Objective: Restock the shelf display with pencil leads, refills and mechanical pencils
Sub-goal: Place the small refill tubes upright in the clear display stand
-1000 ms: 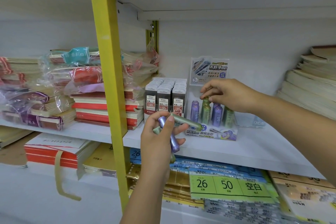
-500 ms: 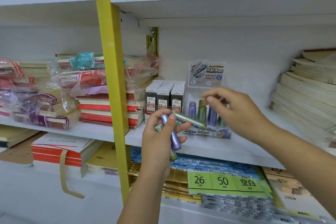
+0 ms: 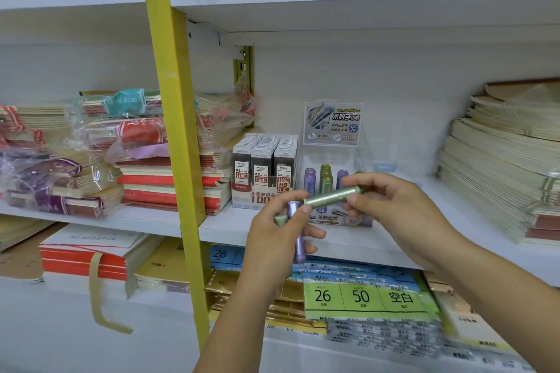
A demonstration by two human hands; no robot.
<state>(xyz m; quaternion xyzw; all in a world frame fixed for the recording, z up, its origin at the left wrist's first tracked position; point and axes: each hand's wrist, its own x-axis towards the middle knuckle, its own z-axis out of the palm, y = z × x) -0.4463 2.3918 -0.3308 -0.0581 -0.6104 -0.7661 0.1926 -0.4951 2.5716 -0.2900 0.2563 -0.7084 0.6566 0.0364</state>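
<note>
My left hand grips a small bunch of lead tubes, among them a purple tube pointing down and a green tube lying across the top. My right hand pinches the right end of that green tube. Just behind both hands, on the white shelf, stands a clear display box with purple and green tubes upright in it and a printed card at its back. Left of it sits a box of grey 0.5 lead cases.
A yellow upright post divides the shelving. Wrapped notebook stacks fill the shelf on the left, and cream paper stacks rise on the right. Loose-leaf packs with a green 26/50 label lie on the shelf below.
My right hand has come back from the display box to my left hand and taken hold of the green tube's end. The view has tilted slightly upward.
</note>
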